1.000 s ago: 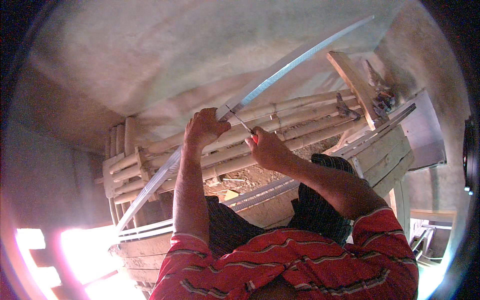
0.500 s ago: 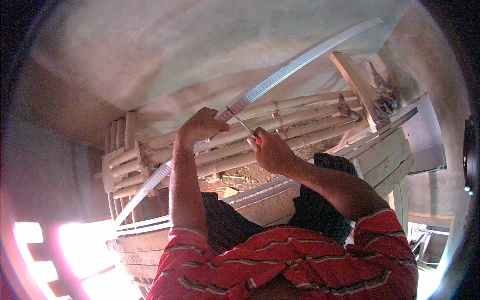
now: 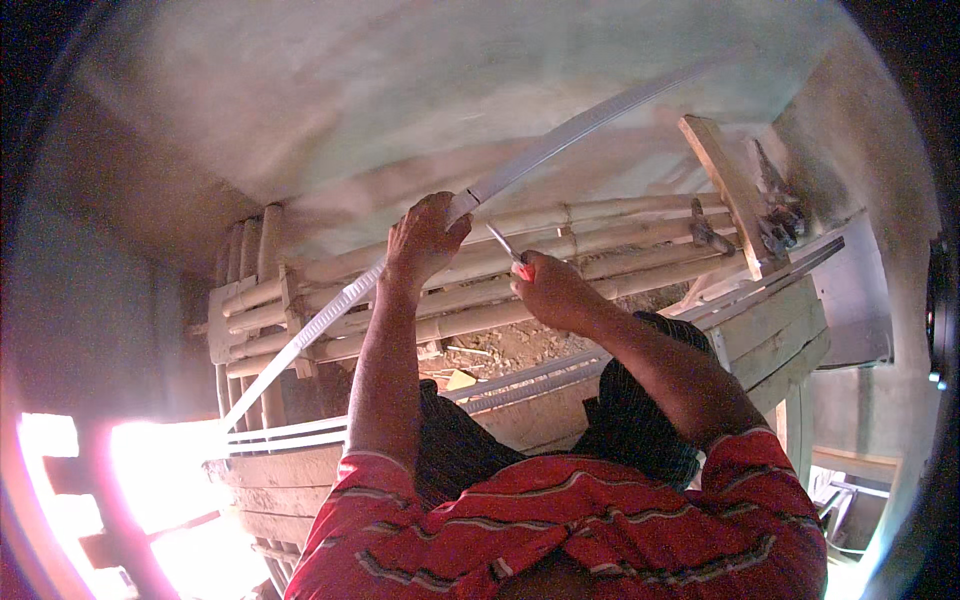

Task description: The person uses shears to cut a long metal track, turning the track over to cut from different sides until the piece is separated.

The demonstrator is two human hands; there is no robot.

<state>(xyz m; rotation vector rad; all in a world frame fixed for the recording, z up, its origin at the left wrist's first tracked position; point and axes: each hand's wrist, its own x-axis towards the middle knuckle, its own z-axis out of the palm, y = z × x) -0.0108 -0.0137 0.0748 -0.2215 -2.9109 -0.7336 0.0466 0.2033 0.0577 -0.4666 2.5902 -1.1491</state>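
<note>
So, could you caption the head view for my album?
Left fingers hold a long ribbed strip; right fingers grip a red-handled tool.

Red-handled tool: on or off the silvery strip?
Off: a gap shows between the red-handled tool, held in the right hand, and the silvery strip, which the left hand grips.

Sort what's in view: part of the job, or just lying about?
In use:
- long metal strip, gripped by the left hand
- red-handled tool, in the right hand

Apparently just there:
- bamboo poles
- slanted wooden board
- other metal strips, possibly spares
</note>
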